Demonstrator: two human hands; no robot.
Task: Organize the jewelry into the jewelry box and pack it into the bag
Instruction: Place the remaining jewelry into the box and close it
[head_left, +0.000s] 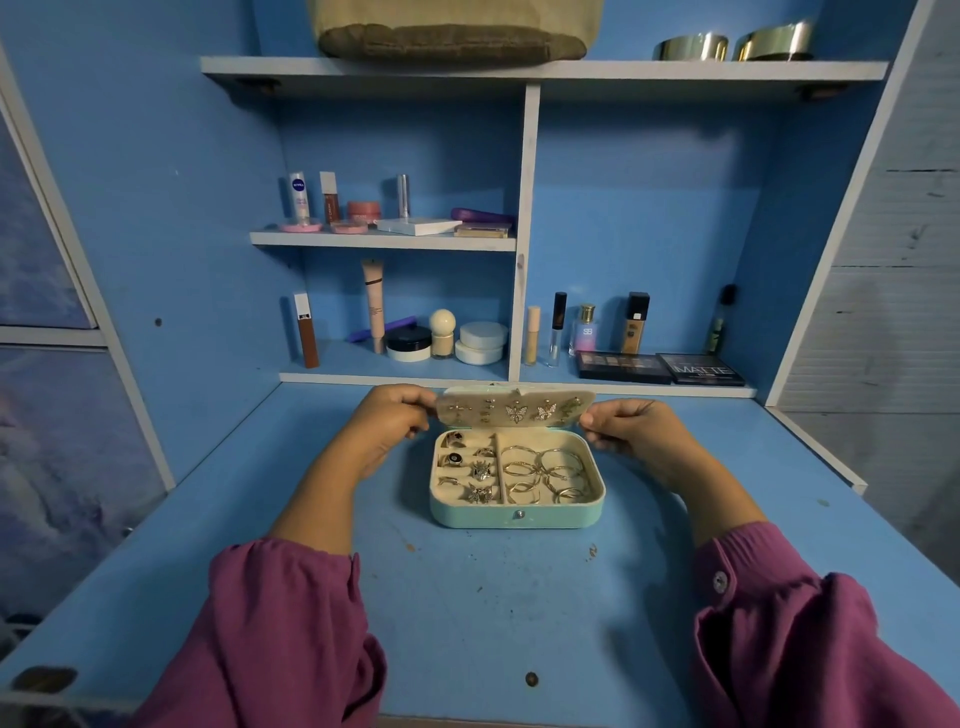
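Note:
A mint-green jewelry box (517, 514) lies open on the blue desk, straight ahead of me. Its left slots hold several rings (470, 470); its right compartment holds several thin bangles (550, 475). The cream lid flap (514, 410) stands tilted up at the back, with butterfly and cross earrings pinned to it. My left hand (387, 415) pinches the flap's left end. My right hand (631, 428) pinches its right end. A beige-and-olive fabric bag (452, 31) sits on the top shelf.
Cosmetics crowd the shelves behind the box: tubes, jars, a perfume bottle (586, 330) and two dark palettes (662, 368). Two wide gold bangles (732, 47) stand on the top shelf at right. White shelf uprights and a wall hem the desk on both sides.

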